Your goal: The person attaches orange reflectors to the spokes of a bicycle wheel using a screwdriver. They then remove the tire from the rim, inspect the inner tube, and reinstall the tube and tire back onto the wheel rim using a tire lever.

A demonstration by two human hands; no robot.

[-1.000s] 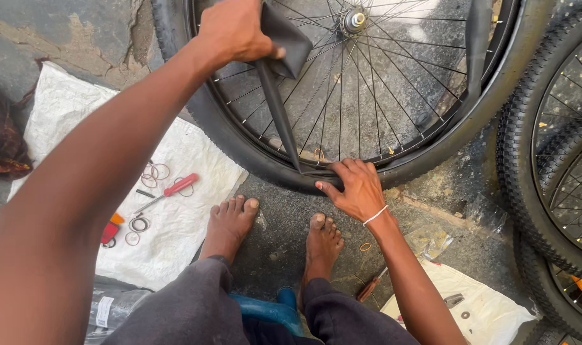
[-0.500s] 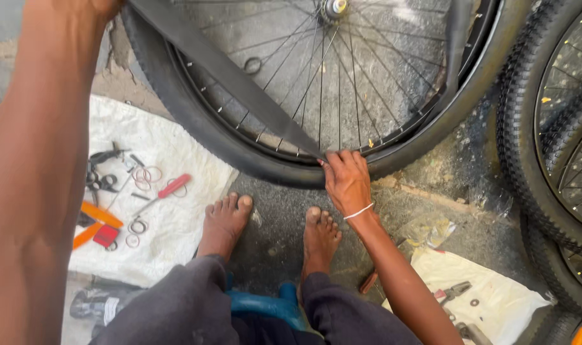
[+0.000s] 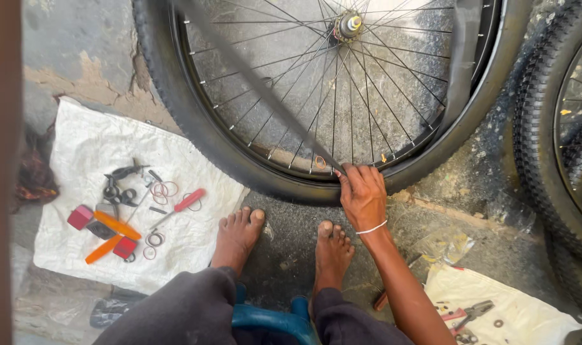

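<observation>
Right hand (image 3: 363,195) pinches the tube (image 3: 259,80) against the near rim (image 3: 284,167), fingers curled together; left hand's fingers can't be told, out of view.

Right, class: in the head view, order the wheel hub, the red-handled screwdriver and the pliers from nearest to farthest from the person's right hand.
1. Pliers, lower right on the white cloth, below the right hand.
2. Red-handled screwdriver, left on the white sheet; nearly level with the hub.
3. Wheel hub, straight above.

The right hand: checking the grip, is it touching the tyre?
Touching. The head view shows the right hand with its fingers pressed on the tyre at the rim's bottom edge.
</observation>
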